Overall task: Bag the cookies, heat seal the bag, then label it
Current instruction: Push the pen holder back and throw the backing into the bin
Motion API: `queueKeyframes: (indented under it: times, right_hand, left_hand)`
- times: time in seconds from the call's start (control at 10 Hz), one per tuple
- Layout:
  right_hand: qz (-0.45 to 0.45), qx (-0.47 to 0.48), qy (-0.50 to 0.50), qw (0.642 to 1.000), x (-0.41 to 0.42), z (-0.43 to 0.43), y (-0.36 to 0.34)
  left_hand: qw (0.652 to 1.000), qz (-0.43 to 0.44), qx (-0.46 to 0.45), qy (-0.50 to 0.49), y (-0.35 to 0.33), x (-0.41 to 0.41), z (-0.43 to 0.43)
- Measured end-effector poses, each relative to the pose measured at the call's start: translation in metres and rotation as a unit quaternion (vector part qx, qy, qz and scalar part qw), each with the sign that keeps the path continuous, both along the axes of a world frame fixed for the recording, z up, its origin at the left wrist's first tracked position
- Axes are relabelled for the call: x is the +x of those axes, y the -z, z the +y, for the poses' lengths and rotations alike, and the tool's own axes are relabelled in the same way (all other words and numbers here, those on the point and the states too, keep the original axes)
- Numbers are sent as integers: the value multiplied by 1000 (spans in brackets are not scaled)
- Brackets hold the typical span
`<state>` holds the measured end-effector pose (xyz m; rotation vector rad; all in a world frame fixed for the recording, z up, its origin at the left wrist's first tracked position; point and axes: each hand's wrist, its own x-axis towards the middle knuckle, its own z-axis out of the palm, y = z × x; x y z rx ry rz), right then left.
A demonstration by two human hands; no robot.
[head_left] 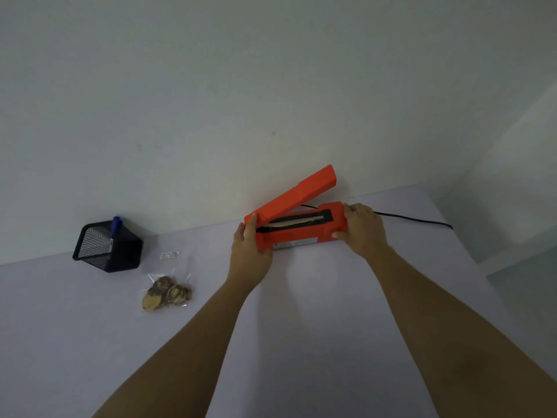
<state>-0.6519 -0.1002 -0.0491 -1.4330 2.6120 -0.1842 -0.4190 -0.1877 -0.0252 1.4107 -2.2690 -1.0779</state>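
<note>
Our left hand (pixel 250 254) grips the left end of the orange heat sealer (pixel 301 235), and our right hand (pixel 361 230) grips its right end, with the sealer's arm raised. We see the bag of cookies (pixel 167 292) lying on the tabletop (pixel 301 297), well left of the sealer.

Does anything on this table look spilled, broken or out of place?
Nothing stands out: cookies inside the bag, label flat beside the pen holder, left hand and right hand gripping the sealer.

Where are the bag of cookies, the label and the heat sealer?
bag of cookies (pixel 166 292), head view, on the cookies inside.
label (pixel 169 255), head view, its middle.
heat sealer (pixel 301 235), head view, front of base.
</note>
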Motion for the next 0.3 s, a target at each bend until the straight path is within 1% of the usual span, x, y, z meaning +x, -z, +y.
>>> queueKeyframes:
  times: [0.1, 0.2, 0.3]
  right_hand:
    - [12, 1, 18, 1000, 5, -4, 0]
    - [-18, 4, 66, 998, 24, 9, -18]
    - [-33, 4, 94, 995, 54, 30, -21]
  left_hand:
    - [1000, -17, 4, 12, -1, -2, -4]
    - [999, -30, 29, 16, -13, 3, 2]
    - [999, -24, 43, 7, -15, 23, 18]
